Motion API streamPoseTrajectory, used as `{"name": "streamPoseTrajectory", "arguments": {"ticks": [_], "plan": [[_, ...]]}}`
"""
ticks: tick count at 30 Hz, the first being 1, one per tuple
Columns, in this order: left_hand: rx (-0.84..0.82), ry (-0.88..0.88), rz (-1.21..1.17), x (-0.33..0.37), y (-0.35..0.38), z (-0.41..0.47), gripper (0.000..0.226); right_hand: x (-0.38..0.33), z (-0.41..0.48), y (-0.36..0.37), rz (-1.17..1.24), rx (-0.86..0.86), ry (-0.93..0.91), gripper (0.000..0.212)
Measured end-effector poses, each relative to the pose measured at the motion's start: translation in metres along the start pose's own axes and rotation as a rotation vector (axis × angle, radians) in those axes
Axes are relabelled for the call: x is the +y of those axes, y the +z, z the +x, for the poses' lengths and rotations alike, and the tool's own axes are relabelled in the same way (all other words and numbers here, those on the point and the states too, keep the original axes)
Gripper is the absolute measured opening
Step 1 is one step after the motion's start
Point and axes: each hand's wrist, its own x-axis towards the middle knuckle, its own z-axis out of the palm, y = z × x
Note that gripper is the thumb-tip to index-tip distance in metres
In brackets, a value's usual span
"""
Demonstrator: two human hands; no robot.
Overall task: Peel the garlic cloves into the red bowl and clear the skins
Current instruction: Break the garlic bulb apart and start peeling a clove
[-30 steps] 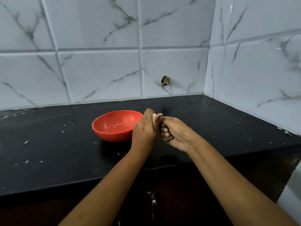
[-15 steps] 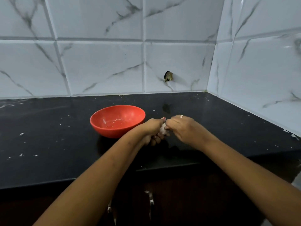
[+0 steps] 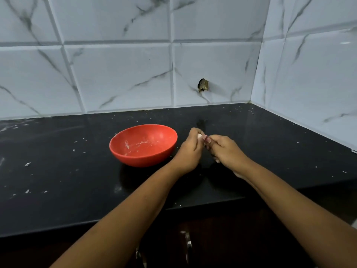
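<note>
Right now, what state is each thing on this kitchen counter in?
red bowl, upright, only pale scraps inside.
garlic clove, white tip showing, the rest covered.
left hand, grips the garlic clove.
right hand, pinches the garlic clove.
counter, dotted with white flecks.
wall tile, has a broken hole.

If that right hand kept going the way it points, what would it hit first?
The left hand, holding the clove right ahead of the right hand; the bowl probably lies beyond.

Head-worn view, facing forward-down, seemingly near countertop
</note>
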Motion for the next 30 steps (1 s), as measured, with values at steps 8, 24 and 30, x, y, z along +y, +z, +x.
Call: {"name": "streamPoseTrajectory", "arguments": {"ticks": [8,24,30], "plan": [[0.043,0.411,0.298,0.002,0.003,-0.004,0.017,-0.013,-0.010,-0.010,0.604,-0.063,0.451,0.034],[0.171,0.021,0.006,-0.005,0.000,-0.006,0.024,0.020,-0.019,-0.018,-0.411,0.230,0.048,0.011],[0.142,0.026,0.014,-0.006,0.001,-0.004,0.028,0.005,-0.027,-0.016,-0.068,0.214,-0.071,0.021]]}}
